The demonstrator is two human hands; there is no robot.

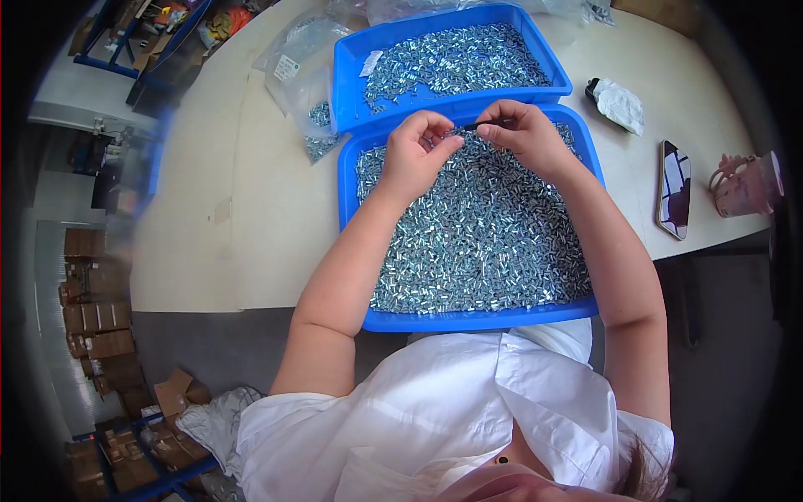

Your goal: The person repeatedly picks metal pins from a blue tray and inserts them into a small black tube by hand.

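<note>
A blue plastic bin (pixel 468 319) full of small shiny metal cylinders (pixel 481 238) sits in front of me at the table edge. Over its far end my left hand (pixel 416 153) has its thumb and fingers pinched together around a small metal piece (pixel 454 132), mostly hidden by the fingers. My right hand (pixel 529 140) grips a thin black tool (pixel 489 124), its tip pointing left at the piece; its exact kind does not show. Just behind the hands stands a second blue bin (pixel 347 81), holding a shallower layer of similar metal pieces (pixel 468 63).
Left of the bins lies a clear plastic bag (pixel 299 71) with metal pieces at its bottom. On the right are a crumpled white wrapper (pixel 621 106), a phone (pixel 674 190) and a pinkish cup (pixel 744 188). Cardboard boxes (pixel 96 316) and blue shelving fill the far left.
</note>
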